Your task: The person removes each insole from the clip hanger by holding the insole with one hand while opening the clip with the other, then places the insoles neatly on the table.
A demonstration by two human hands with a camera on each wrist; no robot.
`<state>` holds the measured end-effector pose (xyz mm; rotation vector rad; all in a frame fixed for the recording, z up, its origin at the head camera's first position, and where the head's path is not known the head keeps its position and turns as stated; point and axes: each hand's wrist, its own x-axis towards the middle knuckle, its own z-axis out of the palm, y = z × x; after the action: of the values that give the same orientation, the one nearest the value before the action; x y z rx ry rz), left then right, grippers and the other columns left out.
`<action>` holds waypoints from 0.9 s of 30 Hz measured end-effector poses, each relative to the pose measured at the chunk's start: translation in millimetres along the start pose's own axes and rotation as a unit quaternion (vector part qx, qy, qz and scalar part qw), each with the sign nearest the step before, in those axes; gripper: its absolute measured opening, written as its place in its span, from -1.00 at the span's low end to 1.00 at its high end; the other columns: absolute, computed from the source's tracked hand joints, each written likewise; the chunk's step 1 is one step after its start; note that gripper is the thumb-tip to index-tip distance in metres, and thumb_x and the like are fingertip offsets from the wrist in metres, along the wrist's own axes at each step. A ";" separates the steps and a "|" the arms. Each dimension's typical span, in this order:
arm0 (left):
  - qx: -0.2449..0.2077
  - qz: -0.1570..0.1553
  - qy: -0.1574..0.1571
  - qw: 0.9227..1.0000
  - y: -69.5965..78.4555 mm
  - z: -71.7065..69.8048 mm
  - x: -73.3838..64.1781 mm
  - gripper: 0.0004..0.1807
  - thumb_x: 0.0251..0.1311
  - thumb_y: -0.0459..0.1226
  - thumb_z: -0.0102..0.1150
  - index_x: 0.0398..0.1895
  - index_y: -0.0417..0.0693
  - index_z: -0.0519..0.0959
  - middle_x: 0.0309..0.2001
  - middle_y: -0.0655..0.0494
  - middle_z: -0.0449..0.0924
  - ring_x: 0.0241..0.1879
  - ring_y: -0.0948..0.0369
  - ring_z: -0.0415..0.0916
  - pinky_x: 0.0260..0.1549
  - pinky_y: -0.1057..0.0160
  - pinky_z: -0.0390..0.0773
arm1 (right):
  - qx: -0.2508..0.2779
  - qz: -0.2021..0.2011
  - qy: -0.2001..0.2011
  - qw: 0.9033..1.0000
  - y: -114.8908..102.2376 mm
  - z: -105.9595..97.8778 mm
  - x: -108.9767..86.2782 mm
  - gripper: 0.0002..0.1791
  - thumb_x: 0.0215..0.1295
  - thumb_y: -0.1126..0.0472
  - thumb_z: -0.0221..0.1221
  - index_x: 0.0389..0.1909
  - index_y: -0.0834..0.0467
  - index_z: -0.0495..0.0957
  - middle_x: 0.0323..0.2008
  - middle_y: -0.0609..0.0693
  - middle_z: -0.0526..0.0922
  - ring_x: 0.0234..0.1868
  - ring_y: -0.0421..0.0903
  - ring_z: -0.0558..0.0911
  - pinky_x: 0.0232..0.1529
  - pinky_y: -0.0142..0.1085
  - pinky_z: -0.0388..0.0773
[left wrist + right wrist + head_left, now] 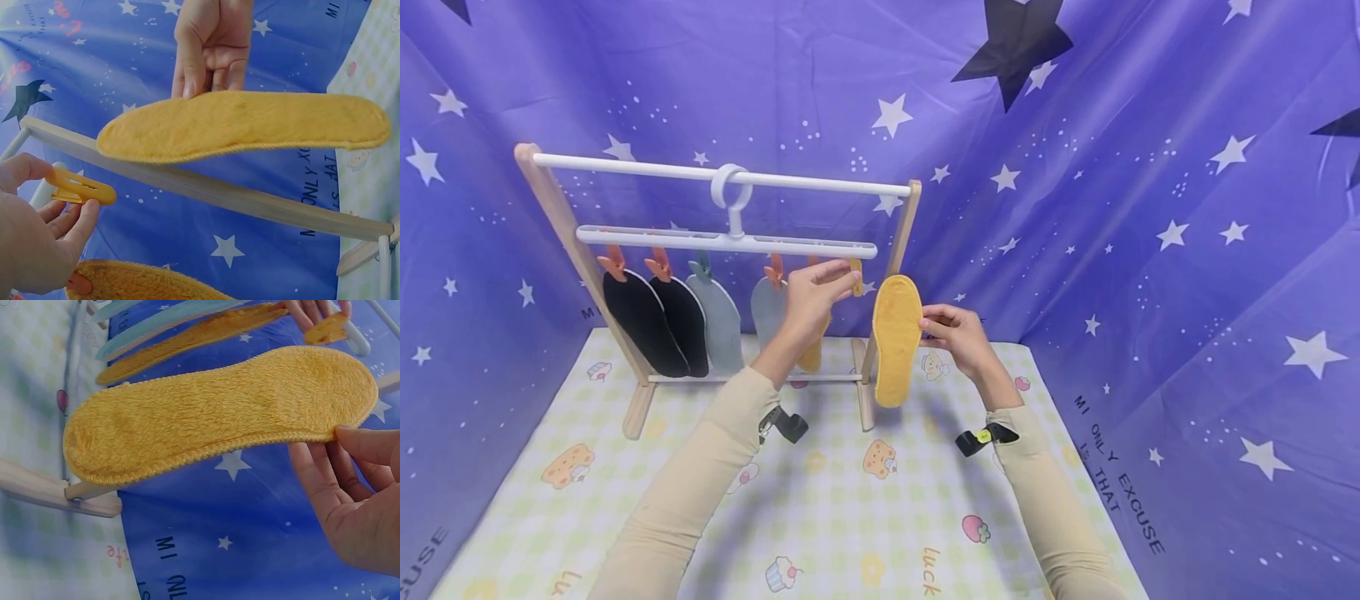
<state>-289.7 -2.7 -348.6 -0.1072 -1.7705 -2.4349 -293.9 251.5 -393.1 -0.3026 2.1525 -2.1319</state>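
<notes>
My right hand [958, 337] pinches the edge of a fuzzy yellow insole [897, 342], which hangs upright just right of the rack. Up at the right end of the white hanger [737, 242], my left hand [817, 302] holds a yellow clothespin [83, 186] between thumb and fingers. Another yellow insole [187, 347] hangs close below the left hand, partly hidden by it in the head view. Further left, clips carry two black insoles [643, 325] and two pale blue-grey insoles [715, 321].
The hanger's ring hooks over the top bar [820, 183] of a wooden rack [640, 408]. It stands on a table with a checked cloth [820, 517]. A purple star-printed curtain [1150, 208] closes off the back and sides.
</notes>
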 end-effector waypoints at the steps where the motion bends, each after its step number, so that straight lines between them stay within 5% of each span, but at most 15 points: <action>1: 0.000 0.001 0.000 1.000 0.0 -0.1 -0.1 -0.60 0.19 -0.48 0.36 0.10 -0.48 0.60 0.06 -0.40 0.66 -0.27 0.36 0.70 -0.07 0.26 0.74 | 0.005 0.000 0.003 1.000 -0.6 -2.2 -0.2 -0.83 0.39 0.51 0.15 -0.07 0.34 0.62 -0.37 -0.11 0.70 -0.30 -0.21 0.71 -0.22 -0.28 0.78; 8: -0.006 -0.001 -0.001 1.000 -0.5 -0.6 -0.4 -0.58 0.19 -0.50 0.36 0.12 -0.48 0.58 0.06 -0.39 0.65 -0.28 0.36 0.71 -0.08 0.28 0.74 | 0.023 0.010 0.034 0.999 0.2 -19.6 0.7 -0.77 0.39 0.49 0.16 -0.23 0.09 0.67 -0.36 -0.11 0.71 -0.28 -0.21 0.73 -0.22 -0.27 0.78; 20: -0.012 0.000 0.007 1.000 -0.2 0.0 -0.4 -0.59 0.18 -0.52 0.35 0.12 -0.49 0.58 0.08 -0.46 0.62 -0.32 0.37 0.71 -0.11 0.30 0.75 | 0.023 0.107 0.065 0.992 22.5 -43.6 5.6 -0.79 0.46 0.45 0.11 0.05 0.30 0.52 -0.36 -0.15 0.71 -0.29 -0.20 0.73 -0.16 -0.28 0.77; 27: -0.009 0.003 0.002 1.000 -0.6 -0.2 0.7 -0.59 0.19 -0.52 0.34 0.12 -0.48 0.58 0.07 -0.46 0.62 -0.32 0.37 0.71 -0.09 0.28 0.74 | 0.031 0.164 0.072 0.983 43.7 -51.3 9.3 -0.82 0.44 0.46 0.13 -0.02 0.25 0.56 -0.37 -0.12 0.71 -0.29 -0.19 0.72 -0.19 -0.29 0.77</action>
<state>-290.5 -2.7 -349.1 -0.1099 -1.7446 -2.4445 -316.8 299.8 -435.2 0.2055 2.0292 -2.0780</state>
